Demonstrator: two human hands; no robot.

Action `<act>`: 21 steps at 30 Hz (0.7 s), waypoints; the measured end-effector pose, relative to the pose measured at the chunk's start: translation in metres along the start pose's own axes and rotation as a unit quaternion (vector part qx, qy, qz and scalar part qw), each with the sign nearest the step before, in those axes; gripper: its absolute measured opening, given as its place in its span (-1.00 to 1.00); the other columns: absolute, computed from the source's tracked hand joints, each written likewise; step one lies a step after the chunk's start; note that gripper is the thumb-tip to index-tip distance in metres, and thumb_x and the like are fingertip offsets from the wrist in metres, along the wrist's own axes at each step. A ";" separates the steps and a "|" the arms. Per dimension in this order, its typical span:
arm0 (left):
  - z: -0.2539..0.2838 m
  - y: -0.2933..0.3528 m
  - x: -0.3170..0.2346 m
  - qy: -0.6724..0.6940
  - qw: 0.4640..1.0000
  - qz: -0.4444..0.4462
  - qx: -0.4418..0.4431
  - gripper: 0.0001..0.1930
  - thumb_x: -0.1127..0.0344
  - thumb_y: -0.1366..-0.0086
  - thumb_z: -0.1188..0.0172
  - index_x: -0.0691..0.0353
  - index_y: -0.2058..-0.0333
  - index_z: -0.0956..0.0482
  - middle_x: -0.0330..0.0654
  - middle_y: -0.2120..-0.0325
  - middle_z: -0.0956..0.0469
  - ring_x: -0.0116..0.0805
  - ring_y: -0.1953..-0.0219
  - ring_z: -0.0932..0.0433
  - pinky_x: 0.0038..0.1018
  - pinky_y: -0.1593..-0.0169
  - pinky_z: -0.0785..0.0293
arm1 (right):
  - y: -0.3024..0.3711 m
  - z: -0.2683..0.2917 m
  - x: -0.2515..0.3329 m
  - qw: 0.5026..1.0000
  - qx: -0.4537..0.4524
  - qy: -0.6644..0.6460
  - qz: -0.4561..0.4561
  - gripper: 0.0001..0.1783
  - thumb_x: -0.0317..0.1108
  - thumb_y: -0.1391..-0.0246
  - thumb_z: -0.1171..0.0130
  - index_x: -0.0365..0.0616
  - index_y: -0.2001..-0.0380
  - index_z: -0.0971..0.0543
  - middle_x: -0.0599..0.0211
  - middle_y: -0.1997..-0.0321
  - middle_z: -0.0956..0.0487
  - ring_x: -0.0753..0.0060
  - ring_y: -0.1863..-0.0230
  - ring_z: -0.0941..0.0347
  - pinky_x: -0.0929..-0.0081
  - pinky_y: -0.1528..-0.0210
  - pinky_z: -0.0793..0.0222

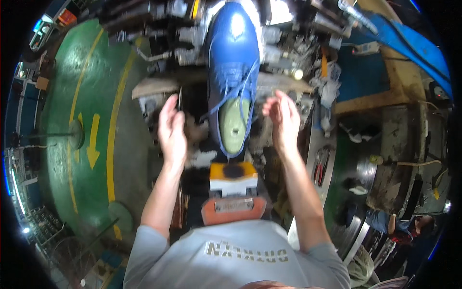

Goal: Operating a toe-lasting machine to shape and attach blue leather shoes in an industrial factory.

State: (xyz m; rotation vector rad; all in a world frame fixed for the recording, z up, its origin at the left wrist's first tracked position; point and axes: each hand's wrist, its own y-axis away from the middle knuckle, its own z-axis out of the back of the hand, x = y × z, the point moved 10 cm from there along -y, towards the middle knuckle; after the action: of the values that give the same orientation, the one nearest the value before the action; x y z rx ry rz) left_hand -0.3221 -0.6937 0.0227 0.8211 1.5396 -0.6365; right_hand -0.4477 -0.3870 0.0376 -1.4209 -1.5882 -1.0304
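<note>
A blue lace-up shoe (233,62) is held in a machine straight in front of me, toe away from me. Inside its opening sits a green shoe last (234,126) with a small dark hole in it. Blue laces (240,86) hang loosely over the front of the shoe. My left hand (172,130) is raised to the left of the shoe, apart from it, fingers stretched and holding nothing. On the other side, my right hand (283,115) is also apart from the shoe, fingers loosely bent and spread, with nothing visible in it.
A yellow-and-white block (233,176) and an orange plate (234,210) stand between the shoe and my chest. Red-handled pliers (319,169) lie to the right. Green floor (72,62) with yellow lines runs along the left; a wooden bench (404,77) stands at the right. Another person (402,229) is at the lower right.
</note>
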 end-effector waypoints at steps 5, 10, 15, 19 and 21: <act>-0.086 0.021 -0.006 0.176 0.970 0.062 0.156 -0.56 0.33 -0.44 0.17 0.35 -0.24 -0.24 -0.02 -0.20 -0.32 -0.24 -0.26 -0.27 -0.30 -0.33 -0.12 | -0.014 -0.077 0.010 0.988 0.110 -0.039 -0.096 -0.40 0.03 -0.28 -0.05 -0.30 -0.11 -0.41 0.18 0.14 -0.59 0.41 0.21 -0.57 0.47 0.04 -0.50; -0.134 0.029 0.000 0.238 0.942 0.113 0.208 -0.55 0.20 -0.46 0.22 0.35 -0.19 -0.30 -0.04 -0.12 -0.39 -0.27 -0.17 -0.36 -0.34 -0.26 -0.23 | -0.013 -0.148 0.021 0.946 0.116 -0.182 -0.241 -0.45 0.05 -0.24 -0.08 -0.26 0.01 -0.45 0.21 0.25 -0.62 0.37 0.35 -0.57 0.37 0.22 -0.56; -0.124 0.028 0.003 0.231 0.948 0.121 0.184 -0.51 0.08 -0.48 0.28 0.34 -0.14 -0.35 -0.06 -0.05 -0.46 -0.31 -0.08 -0.44 -0.38 -0.18 -0.33 | -0.014 -0.151 0.019 0.937 0.134 -0.232 -0.224 -0.57 -0.12 -0.25 -0.09 -0.31 0.06 -0.47 0.16 0.27 -0.61 0.35 0.38 -0.58 0.39 0.29 -0.57; -0.116 0.025 0.003 0.228 0.952 0.119 0.168 -0.45 -0.03 -0.50 0.32 0.34 -0.10 -0.40 -0.08 0.01 -0.52 -0.33 -0.01 -0.51 -0.41 -0.12 -0.42 | -0.017 -0.141 0.014 0.948 0.105 -0.228 -0.197 -0.57 -0.13 -0.23 -0.14 -0.33 0.07 -0.47 0.20 0.26 -0.60 0.40 0.37 -0.57 0.43 0.28 -0.56; -0.114 0.023 -0.006 0.229 0.956 0.111 0.143 -0.41 -0.08 -0.51 0.34 0.33 -0.08 -0.42 -0.09 0.04 -0.55 -0.35 0.03 -0.55 -0.43 -0.09 -0.46 | -0.020 -0.134 0.008 0.964 0.101 -0.171 -0.178 -0.45 -0.04 -0.22 -0.10 -0.31 -0.04 -0.41 0.12 0.17 -0.60 0.30 0.27 -0.58 0.34 0.15 -0.56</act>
State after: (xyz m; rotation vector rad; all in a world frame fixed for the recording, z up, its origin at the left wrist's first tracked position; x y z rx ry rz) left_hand -0.3722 -0.5915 0.0451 1.4180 1.7546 -0.5310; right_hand -0.4658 -0.5086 0.0954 -1.2477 -2.1954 -0.8144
